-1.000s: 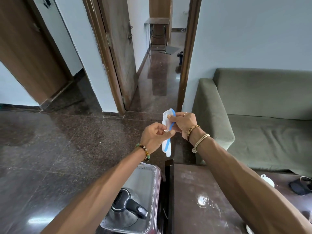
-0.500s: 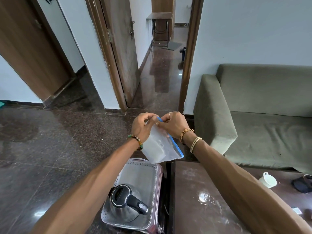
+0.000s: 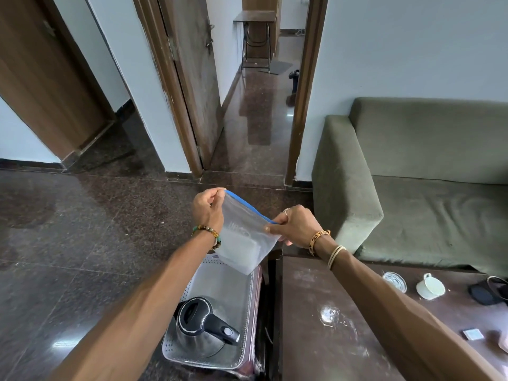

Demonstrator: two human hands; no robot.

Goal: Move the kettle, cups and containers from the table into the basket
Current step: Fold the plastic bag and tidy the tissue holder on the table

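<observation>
A clear zip bag (image 3: 242,240) with a blue seal strip hangs in the air above the far end of the basket. My left hand (image 3: 207,211) pinches its upper left corner and my right hand (image 3: 294,226) pinches the right end of the strip. A steel kettle (image 3: 202,329) with a black lid and handle stands in the perforated metal basket (image 3: 242,353) on the floor beside the table. On the dark table (image 3: 310,312) at the right stand a white cup (image 3: 430,287) and a small glass (image 3: 394,281).
A green sofa (image 3: 428,193) stands behind the table. A black object (image 3: 486,292) lies at the table's right edge, and a small white packet (image 3: 473,334) lies nearer me. Dark polished floor stretches to the left; an open doorway leads into a corridor ahead.
The bag was bunched between both hands; my hands have moved apart along the blue strip and lowered, so the bag now hangs spread out over the basket.
</observation>
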